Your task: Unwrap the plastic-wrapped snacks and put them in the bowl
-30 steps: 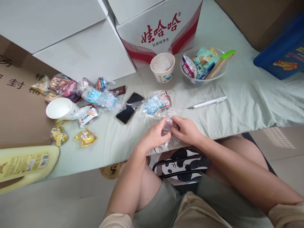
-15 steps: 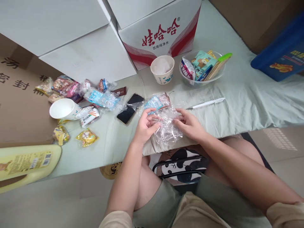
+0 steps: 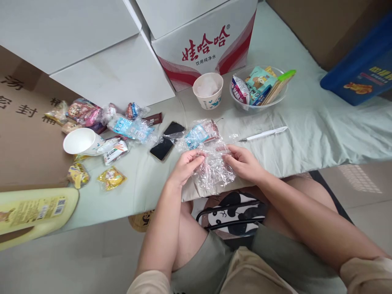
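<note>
A table draped in pale green cloth (image 3: 321,122) stands before stacked white cartons, one of them a carton printed with red characters (image 3: 202,45), as a seated person works at the near edge. Both bare hands close on a crumpled clear plastic wrapper (image 3: 214,171), which sits at the table's front edge directly in front of the person. The left hand (image 3: 183,167) pinches the wrapper's left side between thumb and fingertips, and the right hand (image 3: 245,163), fingers curled, grips its right side, the film stretched between them. Just behind the wrapper lies a blue-and-clear snack packet (image 3: 200,132), and beside that, to the left, two dark phones (image 3: 167,141) rest face up on the cloth. A white pen (image 3: 265,134) lies just beyond the right hand. Farther back, a paper cup (image 3: 208,90) stands upright near the printed carton, next to a clear bowl (image 3: 266,106) filled with packaged snacks and sticks. On the left side of the table, a white cup (image 3: 80,141) lies tipped on its side amid a scatter of wrapped sweets, with yellow-wrapped candies (image 3: 112,178) nearer the front edge. A pale yellow bottle (image 3: 33,212) lies flat at the lower left corner. A blue crate (image 3: 361,69) sits at the far right. Below the table's edge, a panda-print bag (image 3: 229,212) rests between the person's knees.
</note>
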Tool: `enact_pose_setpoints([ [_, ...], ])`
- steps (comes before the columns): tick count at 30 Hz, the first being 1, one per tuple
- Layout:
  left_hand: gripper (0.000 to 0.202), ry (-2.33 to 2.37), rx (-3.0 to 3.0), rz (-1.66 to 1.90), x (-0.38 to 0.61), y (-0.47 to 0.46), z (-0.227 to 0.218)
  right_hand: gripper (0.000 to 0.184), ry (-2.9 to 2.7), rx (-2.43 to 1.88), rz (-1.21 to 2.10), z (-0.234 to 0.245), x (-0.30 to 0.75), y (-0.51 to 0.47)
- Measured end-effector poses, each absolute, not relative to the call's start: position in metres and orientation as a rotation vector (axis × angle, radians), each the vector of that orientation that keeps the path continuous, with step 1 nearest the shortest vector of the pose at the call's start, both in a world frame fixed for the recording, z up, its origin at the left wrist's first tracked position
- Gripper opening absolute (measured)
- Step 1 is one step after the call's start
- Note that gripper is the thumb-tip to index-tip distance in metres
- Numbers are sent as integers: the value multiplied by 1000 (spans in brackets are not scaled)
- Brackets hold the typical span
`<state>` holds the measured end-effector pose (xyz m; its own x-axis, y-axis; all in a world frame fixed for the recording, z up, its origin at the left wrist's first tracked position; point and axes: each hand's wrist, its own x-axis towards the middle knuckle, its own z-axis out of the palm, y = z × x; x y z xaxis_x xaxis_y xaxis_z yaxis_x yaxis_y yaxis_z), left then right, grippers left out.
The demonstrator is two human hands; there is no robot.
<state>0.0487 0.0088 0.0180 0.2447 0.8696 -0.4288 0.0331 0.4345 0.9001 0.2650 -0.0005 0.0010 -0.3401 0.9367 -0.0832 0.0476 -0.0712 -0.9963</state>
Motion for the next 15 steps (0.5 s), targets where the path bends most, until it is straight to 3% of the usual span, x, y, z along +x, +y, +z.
enact_pose_setpoints([
  [3, 44, 1191, 987, 778, 47, 7, 20, 31, -1298, -1006, 1622, 0, 264, -1],
  [9, 25, 1113, 1031, 948, 41, 6, 25, 17, -1066, -857, 1779, 4, 266, 0],
  [15, 38, 1074, 1211, 892, 39, 11, 21, 34, -1367, -987, 1646, 6, 270, 4],
])
